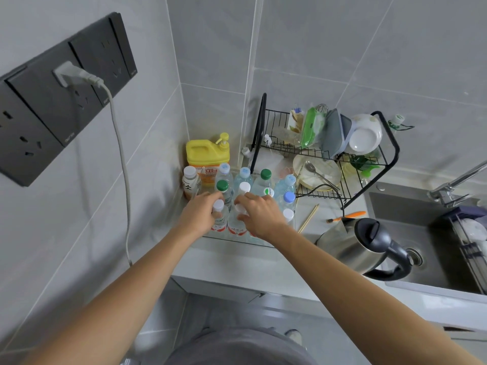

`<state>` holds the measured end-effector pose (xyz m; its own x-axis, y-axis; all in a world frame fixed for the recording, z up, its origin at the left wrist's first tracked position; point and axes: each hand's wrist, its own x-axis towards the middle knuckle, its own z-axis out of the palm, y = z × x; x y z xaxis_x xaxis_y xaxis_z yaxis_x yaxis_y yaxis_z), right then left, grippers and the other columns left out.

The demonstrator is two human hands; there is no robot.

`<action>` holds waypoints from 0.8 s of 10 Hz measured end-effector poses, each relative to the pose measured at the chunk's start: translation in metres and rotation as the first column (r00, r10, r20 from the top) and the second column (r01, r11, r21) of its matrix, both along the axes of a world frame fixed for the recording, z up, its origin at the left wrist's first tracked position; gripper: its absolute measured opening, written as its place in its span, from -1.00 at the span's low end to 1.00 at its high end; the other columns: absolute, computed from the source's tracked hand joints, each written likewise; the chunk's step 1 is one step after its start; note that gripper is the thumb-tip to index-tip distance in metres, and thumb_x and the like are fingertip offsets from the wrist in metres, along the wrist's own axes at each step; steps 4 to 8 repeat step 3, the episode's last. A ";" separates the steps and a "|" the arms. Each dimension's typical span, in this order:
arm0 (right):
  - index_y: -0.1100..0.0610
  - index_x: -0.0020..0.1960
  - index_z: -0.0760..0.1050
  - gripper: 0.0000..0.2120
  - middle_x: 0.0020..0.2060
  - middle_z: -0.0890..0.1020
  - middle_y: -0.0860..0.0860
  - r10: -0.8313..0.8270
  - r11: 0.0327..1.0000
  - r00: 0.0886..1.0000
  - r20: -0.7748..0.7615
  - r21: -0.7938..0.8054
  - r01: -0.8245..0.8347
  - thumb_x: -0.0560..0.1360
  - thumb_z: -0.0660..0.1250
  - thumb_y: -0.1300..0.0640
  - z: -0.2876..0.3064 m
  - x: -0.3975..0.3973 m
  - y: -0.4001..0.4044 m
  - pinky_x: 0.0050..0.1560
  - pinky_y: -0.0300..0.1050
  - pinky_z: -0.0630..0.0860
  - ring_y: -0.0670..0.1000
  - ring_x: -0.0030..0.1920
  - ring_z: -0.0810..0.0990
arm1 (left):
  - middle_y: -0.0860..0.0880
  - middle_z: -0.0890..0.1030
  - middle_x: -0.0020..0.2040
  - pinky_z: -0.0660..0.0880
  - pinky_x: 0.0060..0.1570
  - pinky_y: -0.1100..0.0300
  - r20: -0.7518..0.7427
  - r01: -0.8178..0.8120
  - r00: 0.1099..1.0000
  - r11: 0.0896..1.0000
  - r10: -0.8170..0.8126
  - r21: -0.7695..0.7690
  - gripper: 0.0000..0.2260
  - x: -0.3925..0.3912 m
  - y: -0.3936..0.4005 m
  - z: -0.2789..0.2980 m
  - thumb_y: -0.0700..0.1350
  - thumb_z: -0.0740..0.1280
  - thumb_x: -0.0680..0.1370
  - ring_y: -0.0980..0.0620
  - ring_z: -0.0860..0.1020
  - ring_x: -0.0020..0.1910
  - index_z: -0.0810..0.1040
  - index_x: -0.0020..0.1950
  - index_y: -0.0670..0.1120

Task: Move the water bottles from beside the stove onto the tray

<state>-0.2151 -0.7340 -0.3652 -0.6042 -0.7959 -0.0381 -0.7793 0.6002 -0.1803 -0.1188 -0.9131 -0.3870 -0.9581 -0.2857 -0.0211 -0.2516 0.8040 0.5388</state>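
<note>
Both hands down on the front bottles in the clear tray (210,237).
Left hand (199,213) curls round a white-capped bottle (220,216); right hand (259,216) pinches its neighbour (238,219) at the cap. Just beyond the grips, more bottles (263,180) crowd together — a careless knuckle could probably topple them toward the yellow detergent jug (207,154).

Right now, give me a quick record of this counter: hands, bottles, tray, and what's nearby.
left hand: grips a white-capped bottle near its neck
right hand: fingers on a second white-capped bottle
tray: clear, holds a cluster of upright bottles
behind: yellow detergent jug
right of tray: dish rack, kettle, sink
</note>
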 end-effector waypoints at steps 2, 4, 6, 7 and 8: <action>0.00 0.55 0.33 -0.41 0.33 0.57 0.06 -0.030 0.999 0.999 0.033 -0.044 0.032 0.58 0.43 0.01 0.012 0.009 0.023 0.32 0.11 0.40 0.18 0.35 0.47 | -0.06 0.59 0.23 0.53 -0.09 0.00 -0.088 -0.125 0.989 0.990 0.119 -0.070 -0.64 0.019 0.020 0.005 0.03 0.44 0.59 -0.17 0.61 0.15 0.48 0.35 0.05; -0.02 0.58 0.31 -0.39 0.32 0.55 0.04 -0.040 0.994 0.999 0.003 -0.097 0.040 0.58 0.41 -0.04 0.024 0.011 0.039 0.29 0.12 0.42 0.18 0.36 0.45 | -0.14 0.57 0.22 0.56 0.01 -0.07 -0.162 -0.194 0.975 0.943 0.154 -0.271 -0.50 0.027 0.030 0.018 0.14 0.43 0.55 -0.25 0.59 0.18 0.47 0.44 0.02; -0.02 0.58 0.31 -0.39 0.32 0.55 0.04 -0.040 0.994 0.999 0.003 -0.097 0.040 0.58 0.41 -0.04 0.024 0.011 0.039 0.29 0.12 0.42 0.18 0.36 0.45 | -0.14 0.57 0.22 0.56 0.01 -0.07 -0.162 -0.194 0.975 0.943 0.154 -0.271 -0.50 0.027 0.030 0.018 0.14 0.43 0.55 -0.25 0.59 0.18 0.47 0.44 0.02; -0.02 0.58 0.31 -0.39 0.32 0.55 0.04 -0.040 0.994 0.999 0.003 -0.097 0.040 0.58 0.41 -0.04 0.024 0.011 0.039 0.29 0.12 0.42 0.18 0.36 0.45 | -0.14 0.57 0.22 0.56 0.01 -0.07 -0.162 -0.194 0.975 0.943 0.154 -0.271 -0.50 0.027 0.030 0.018 0.14 0.43 0.55 -0.25 0.59 0.18 0.47 0.44 0.02; -0.02 0.58 0.31 -0.39 0.32 0.55 0.04 -0.040 0.994 0.999 0.003 -0.097 0.040 0.58 0.41 -0.04 0.024 0.011 0.039 0.29 0.12 0.42 0.18 0.36 0.45 | -0.14 0.57 0.22 0.56 0.01 -0.07 -0.162 -0.194 0.975 0.943 0.154 -0.271 -0.50 0.027 0.030 0.018 0.14 0.43 0.55 -0.25 0.59 0.18 0.47 0.44 0.02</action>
